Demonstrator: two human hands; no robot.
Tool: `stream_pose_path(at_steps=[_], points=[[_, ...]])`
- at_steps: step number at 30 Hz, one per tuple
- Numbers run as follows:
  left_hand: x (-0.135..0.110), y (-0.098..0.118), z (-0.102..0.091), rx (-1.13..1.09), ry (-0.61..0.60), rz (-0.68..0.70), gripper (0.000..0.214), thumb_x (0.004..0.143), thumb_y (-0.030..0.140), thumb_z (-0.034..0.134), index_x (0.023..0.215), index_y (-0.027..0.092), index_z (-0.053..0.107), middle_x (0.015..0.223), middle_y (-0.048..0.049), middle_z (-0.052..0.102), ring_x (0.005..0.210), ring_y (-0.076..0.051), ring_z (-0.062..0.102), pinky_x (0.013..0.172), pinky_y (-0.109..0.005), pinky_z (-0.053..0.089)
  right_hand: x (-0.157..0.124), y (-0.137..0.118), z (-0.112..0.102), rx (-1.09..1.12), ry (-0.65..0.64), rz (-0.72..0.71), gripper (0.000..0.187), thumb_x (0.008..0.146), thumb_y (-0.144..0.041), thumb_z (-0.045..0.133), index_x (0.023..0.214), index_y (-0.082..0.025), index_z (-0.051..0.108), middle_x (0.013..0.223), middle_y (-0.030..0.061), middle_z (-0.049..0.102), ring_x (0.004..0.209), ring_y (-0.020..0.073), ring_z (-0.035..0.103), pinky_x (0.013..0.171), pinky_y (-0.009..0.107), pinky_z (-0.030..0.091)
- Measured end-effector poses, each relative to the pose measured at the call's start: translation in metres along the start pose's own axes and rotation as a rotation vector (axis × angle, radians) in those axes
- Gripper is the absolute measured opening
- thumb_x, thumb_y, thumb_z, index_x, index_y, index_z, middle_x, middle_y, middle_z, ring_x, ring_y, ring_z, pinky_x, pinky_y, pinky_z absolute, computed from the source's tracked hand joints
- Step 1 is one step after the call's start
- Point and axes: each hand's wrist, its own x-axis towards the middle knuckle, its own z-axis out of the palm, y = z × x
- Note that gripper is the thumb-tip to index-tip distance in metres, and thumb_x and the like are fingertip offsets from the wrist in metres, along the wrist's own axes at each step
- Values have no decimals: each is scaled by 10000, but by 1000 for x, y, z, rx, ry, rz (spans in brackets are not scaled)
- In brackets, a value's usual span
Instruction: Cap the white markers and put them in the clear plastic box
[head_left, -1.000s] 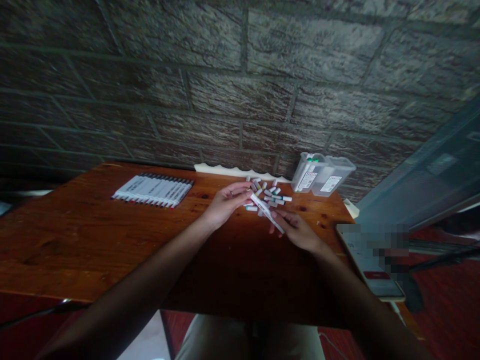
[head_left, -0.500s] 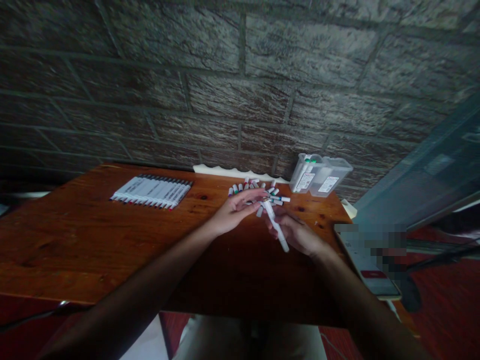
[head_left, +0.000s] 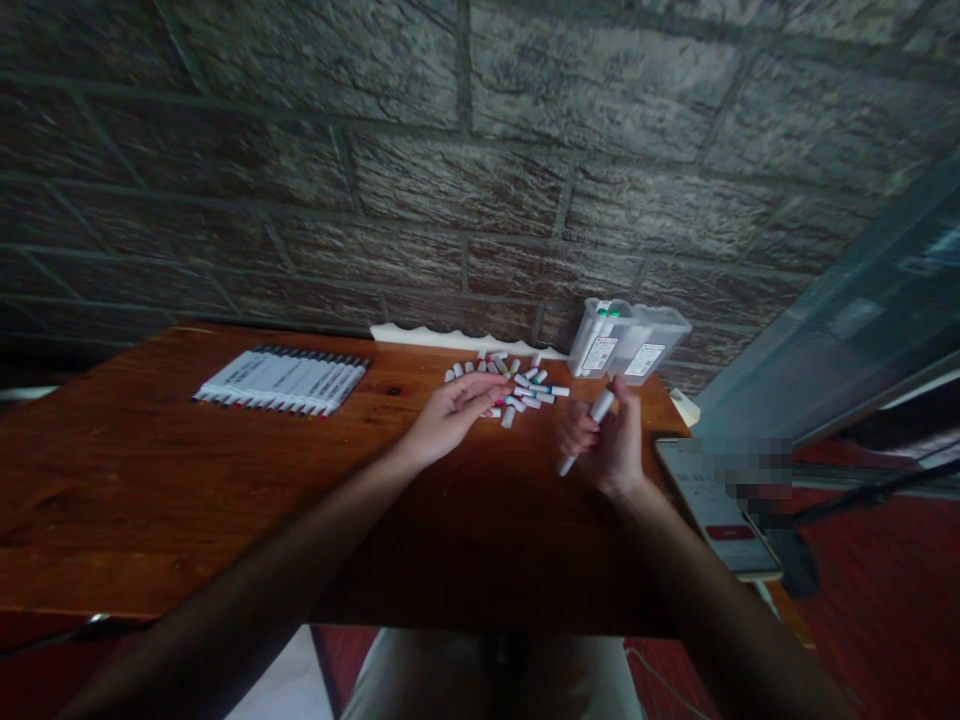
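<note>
"What could have gone wrong for you?"

"Your right hand (head_left: 618, 447) was wrapped around one white pen (head_left: 602, 403), tilted above the worktop (head_left: 450, 530). A loose hold could have dropped it. Your left hand (head_left: 450, 410) was by the little caps (head_left: 508, 415); I couldn't tell if it pinched one. A bump could have rolled some away."

"How many things?"

"One held pen, two clear boxes (head_left: 631, 345), at least a dozen caps."

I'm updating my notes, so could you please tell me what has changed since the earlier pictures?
The right hand has moved right, closer to the clear containers, gripping the white marker alone. The left hand has let go of it and is beside the scattered white pieces. The row of markers and the containers stayed put.
</note>
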Motion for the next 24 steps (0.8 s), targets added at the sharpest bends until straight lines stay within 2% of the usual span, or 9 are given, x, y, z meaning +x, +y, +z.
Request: stream_pose_path(at_steps=[5,9,12,14,17,19,21,24], points=[[1,-4,-1,43,47,-25,279,842,348,634,1035,148,661,963,-67,726,930,-187,675,860,-325,521,-2,3,-3,68,-13,-5,556,716,-714,414,421,-257,302,366,-77,165,345,82,155,361,259,174],[2,-10,-2,49,74,10,259,842,330,625,1021,145,663,885,-50,716,869,-164,672,840,-309,518,1,5,-5,83,21,-19,578,742,-715,427,433,-245,292,380,-83,158,337,72,159,351,244,171],[4,-14,-4,43,85,44,260,841,327,621,1025,147,657,861,-48,710,841,-161,668,805,-298,517,7,5,-6,69,34,-65,592,753,-746,472,490,-221,390,407,-91,176,353,68,173,368,231,218],[5,-15,-6,45,111,56,267,838,339,623,1022,149,653,847,-48,709,815,-162,665,765,-288,515,11,6,-8,58,57,-127,529,751,-713,550,592,-211,499,438,-83,268,387,77,251,414,230,294],[5,-12,-8,74,132,34,281,841,370,617,1008,148,660,835,-50,713,769,-158,653,707,-269,503,14,9,-13,-40,140,-232,386,760,-604,647,735,-223,593,604,-31,513,563,120,475,570,263,421],[3,-9,-6,109,60,11,280,852,388,604,972,146,680,850,-56,719,754,-153,642,695,-263,495,15,11,-16,-157,219,-284,348,787,-583,635,807,-235,639,706,-17,576,654,137,517,615,273,429],[0,-7,-3,129,-77,-15,296,867,408,581,944,146,696,869,-64,725,718,-144,630,673,-259,488,14,14,-18,-231,253,-297,354,815,-582,601,888,-243,672,692,-26,553,603,122,472,552,261,390],[-5,-6,2,129,-290,-73,342,899,429,526,961,143,701,847,-70,727,635,-125,599,602,-240,464,13,15,-18,-251,196,-300,332,820,-524,629,981,-238,681,675,-37,518,540,95,406,481,240,333]])
